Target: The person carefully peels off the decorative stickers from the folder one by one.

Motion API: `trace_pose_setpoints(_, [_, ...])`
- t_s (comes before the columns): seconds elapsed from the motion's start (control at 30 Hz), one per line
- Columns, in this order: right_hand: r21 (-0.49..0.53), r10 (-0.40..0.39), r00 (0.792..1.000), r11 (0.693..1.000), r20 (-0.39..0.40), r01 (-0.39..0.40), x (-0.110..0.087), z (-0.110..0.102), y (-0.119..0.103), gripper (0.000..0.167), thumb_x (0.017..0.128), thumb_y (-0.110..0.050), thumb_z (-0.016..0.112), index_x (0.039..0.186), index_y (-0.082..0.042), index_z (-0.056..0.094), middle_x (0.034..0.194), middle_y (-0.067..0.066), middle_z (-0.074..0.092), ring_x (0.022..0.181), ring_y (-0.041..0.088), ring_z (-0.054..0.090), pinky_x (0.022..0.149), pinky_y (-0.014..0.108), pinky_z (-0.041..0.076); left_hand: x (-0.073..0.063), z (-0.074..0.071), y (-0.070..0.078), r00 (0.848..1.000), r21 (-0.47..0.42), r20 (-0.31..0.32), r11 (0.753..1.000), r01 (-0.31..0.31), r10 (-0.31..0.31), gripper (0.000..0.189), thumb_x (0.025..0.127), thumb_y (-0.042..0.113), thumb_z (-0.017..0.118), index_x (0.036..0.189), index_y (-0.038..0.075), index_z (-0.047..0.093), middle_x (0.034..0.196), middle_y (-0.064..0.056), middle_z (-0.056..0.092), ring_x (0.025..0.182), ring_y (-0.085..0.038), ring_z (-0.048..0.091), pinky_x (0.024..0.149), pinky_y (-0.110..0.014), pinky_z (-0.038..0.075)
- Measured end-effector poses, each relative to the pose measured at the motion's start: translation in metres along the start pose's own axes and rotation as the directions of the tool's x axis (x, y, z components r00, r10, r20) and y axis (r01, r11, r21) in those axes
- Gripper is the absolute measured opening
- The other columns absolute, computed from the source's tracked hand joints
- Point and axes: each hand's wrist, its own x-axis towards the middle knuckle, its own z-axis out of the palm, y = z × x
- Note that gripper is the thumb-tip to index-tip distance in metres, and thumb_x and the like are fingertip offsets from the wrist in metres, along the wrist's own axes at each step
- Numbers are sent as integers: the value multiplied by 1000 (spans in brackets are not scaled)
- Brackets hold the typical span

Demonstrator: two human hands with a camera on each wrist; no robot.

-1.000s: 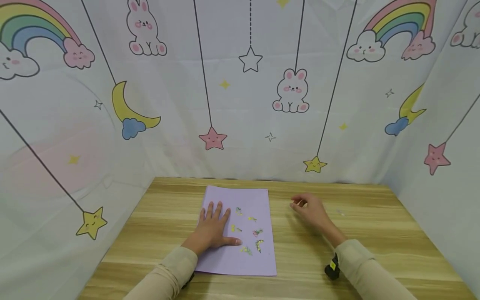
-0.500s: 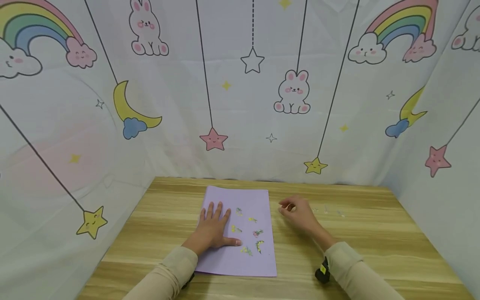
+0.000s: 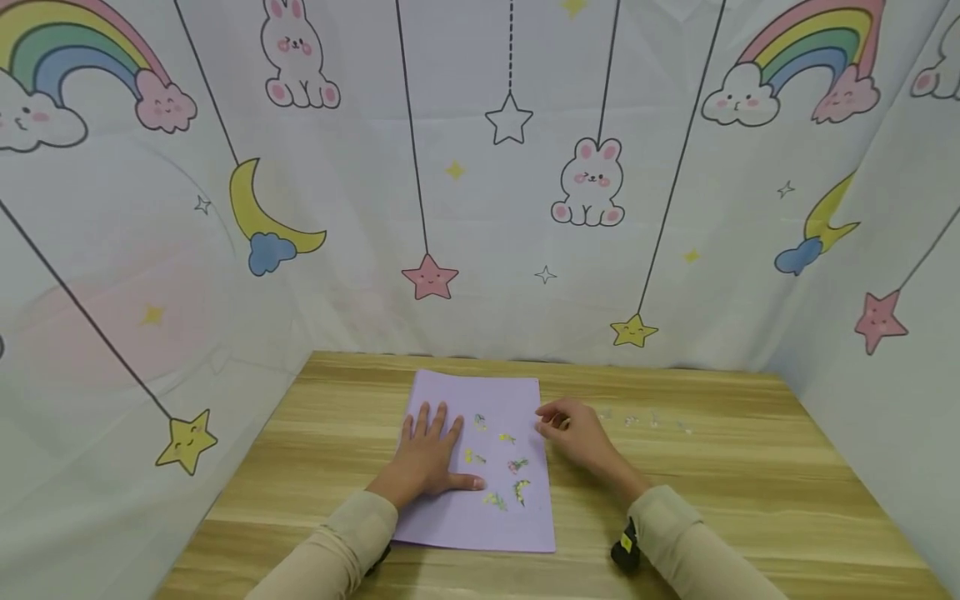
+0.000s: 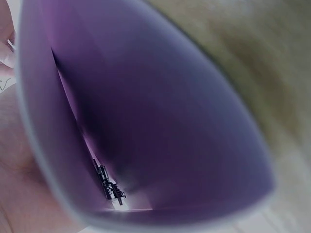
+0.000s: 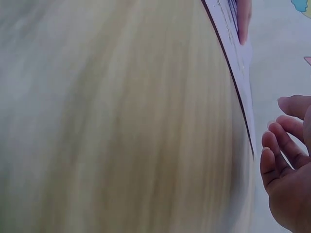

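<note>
A lilac file folder (image 3: 442, 525) lies on the table with several small flower stickers (image 3: 517, 465) on its cover. My left hand (image 3: 423, 462) rests flat on the folder's left side, fingers spread. Just over the folder's right edge is my right hand (image 3: 581, 437), thumb and fingers bent toward each other. In the right wrist view the right hand (image 5: 291, 150) shows a gap between thumb and index finger; a pale bit at the index tip is too small to identify. The left wrist view looks into the folder (image 4: 170, 97), where a metal clip (image 4: 112, 187) is visible.
Several small clear pieces (image 3: 655, 419) lie in a row on the wooden table (image 3: 720, 483), right of the right hand. A white cloth (image 3: 360, 192) printed with rabbits, stars and rainbows hangs around the table's back and sides.
My right hand has moved left from the clear pieces to the folder's right edge, uncovering more of the row. The left hand and folder have kept their place.
</note>
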Motion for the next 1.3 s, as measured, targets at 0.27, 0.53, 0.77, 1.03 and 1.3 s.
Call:
trace_pose_setpoints(0.27, [25, 0, 1000, 1000, 29, -1, 2, 18, -4, 15, 95, -10, 80, 108, -3, 79, 95, -1, 70, 86, 13, 63, 78, 29, 55, -1, -2, 3, 1000, -18, 9, 1000, 6, -6, 118, 80, 83, 70, 166, 9, 35, 173, -25, 17, 160, -50, 7, 125, -67, 9])
trace_pose_setpoints(0.53, [27, 16, 996, 999, 92, -19, 5, 27, -12, 14, 95, -8, 79, 108, -4, 78, 96, -1, 69, 86, 13, 62, 76, 28, 54, -1, -1, 3, 1000, -28, 23, 1000, 9, -9, 118, 82, 81, 71, 167, 8, 34, 174, -26, 15, 160, -51, 5, 125, -67, 8])
trace_pose_setpoints(0.77, [-13, 18, 992, 1000, 128, -16, 7, 31, -14, 12, 93, -6, 80, 105, -5, 79, 92, -3, 66, 83, 13, 60, 74, 27, 52, -2, -1, 3, 1000, -20, 12, 1000, 9, -9, 119, 80, 84, 70, 166, 8, 36, 173, -26, 18, 160, -51, 7, 125, -67, 10])
trace_pose_setpoints(1.03, [-107, -17, 984, 994, 177, 36, 11, 34, -19, 9, 93, -5, 80, 102, -4, 80, 91, -1, 63, 80, 12, 57, 71, 27, 49, -1, 0, 2, 1000, -14, 6, 1000, 7, -6, 120, 80, 84, 70, 166, 8, 36, 173, -26, 19, 159, -51, 8, 125, -68, 11])
trace_pose_setpoints(1.3, [-150, -14, 982, 988, 189, 43, 15, 37, -19, 6, 93, -6, 80, 97, -11, 79, 90, -6, 61, 80, 11, 56, 71, 28, 49, 0, -1, 1, 1000, -3, 8, 1000, 4, -4, 119, 80, 84, 70, 166, 8, 36, 173, -27, 19, 159, -52, 8, 125, -68, 11])
